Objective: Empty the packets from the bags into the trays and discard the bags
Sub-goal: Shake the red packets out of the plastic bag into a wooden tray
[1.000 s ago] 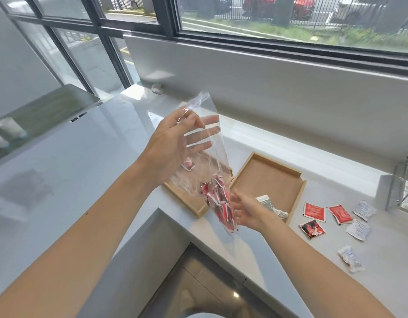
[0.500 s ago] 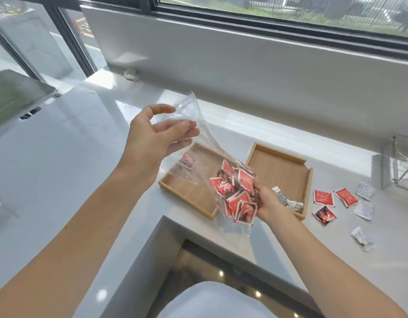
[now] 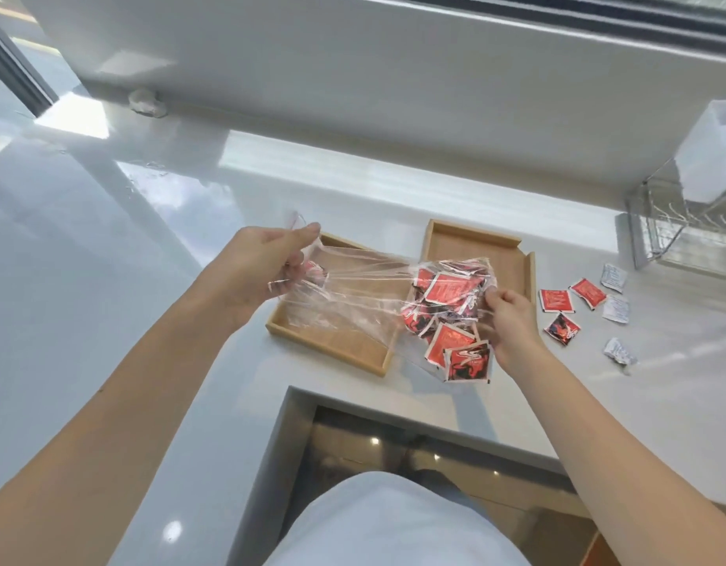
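Note:
A clear plastic bag [image 3: 353, 288] is stretched almost level between my hands, above two wooden trays. My left hand [image 3: 263, 267] pinches its left end over the left tray [image 3: 332, 349]. My right hand [image 3: 512, 320] grips the other end, where several red packets [image 3: 447, 304] bunch together inside the bag. This end hangs over the gap between the left tray and the right tray [image 3: 475, 243]. One red packet [image 3: 314, 271] shows by my left fingers; I cannot tell whether it is in the bag or in the tray.
Loose red packets [image 3: 557, 300] and white packets [image 3: 616, 308] lie on the white counter to the right of the trays. A clear box [image 3: 679, 222] stands at the far right by the wall. A cut-out opening [image 3: 394, 443] in the counter lies just in front of me.
My left hand has come down from shoulder height to tray level, so the bag has swung from hanging steeply to lying nearly flat. The packets remain bunched at my right hand.

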`<state>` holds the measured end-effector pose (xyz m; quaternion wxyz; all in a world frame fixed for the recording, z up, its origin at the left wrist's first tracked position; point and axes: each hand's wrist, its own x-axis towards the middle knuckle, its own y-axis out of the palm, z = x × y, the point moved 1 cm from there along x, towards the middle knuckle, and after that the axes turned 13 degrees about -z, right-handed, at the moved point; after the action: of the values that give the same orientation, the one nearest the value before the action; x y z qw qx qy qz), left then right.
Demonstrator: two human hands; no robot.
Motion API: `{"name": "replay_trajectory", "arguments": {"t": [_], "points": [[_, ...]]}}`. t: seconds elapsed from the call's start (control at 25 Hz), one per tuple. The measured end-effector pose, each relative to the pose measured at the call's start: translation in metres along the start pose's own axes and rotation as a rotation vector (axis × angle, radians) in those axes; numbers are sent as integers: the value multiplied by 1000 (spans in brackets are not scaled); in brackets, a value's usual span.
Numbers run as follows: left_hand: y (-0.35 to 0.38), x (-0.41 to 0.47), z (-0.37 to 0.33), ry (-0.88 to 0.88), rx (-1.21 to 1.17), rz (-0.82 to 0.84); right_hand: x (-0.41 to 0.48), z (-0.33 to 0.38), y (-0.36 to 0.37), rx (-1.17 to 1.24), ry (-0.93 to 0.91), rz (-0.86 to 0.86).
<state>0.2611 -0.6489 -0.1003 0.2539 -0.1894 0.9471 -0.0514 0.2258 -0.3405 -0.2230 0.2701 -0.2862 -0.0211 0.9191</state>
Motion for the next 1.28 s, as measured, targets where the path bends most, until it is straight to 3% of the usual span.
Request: {"name": "replay_trajectory", "arguments": {"t": [0.08, 0.2, 0.32, 0.56, 0.68, 0.88, 1.28], "points": [[2, 4, 6, -17, 52, 6, 3, 2, -3, -23, -19, 10], [13, 3, 7, -11, 46, -121, 16, 1, -6, -26, -72, 11], [22, 4, 5, 69, -9, -259, 26, 7, -7, -50, -112, 33], [34, 4, 8, 178, -45, -377, 43, 21, -13, -60, -177, 100], [36, 8, 11, 182, -98, -415, 47, 26, -16, -111, -302, 140], [28, 22, 10, 227, -167, -378, 46, 35, -15, -226, -570, 57], [10, 53, 25, 283, -240, -292, 26, 32, 6, -334, -739, -136]]}}
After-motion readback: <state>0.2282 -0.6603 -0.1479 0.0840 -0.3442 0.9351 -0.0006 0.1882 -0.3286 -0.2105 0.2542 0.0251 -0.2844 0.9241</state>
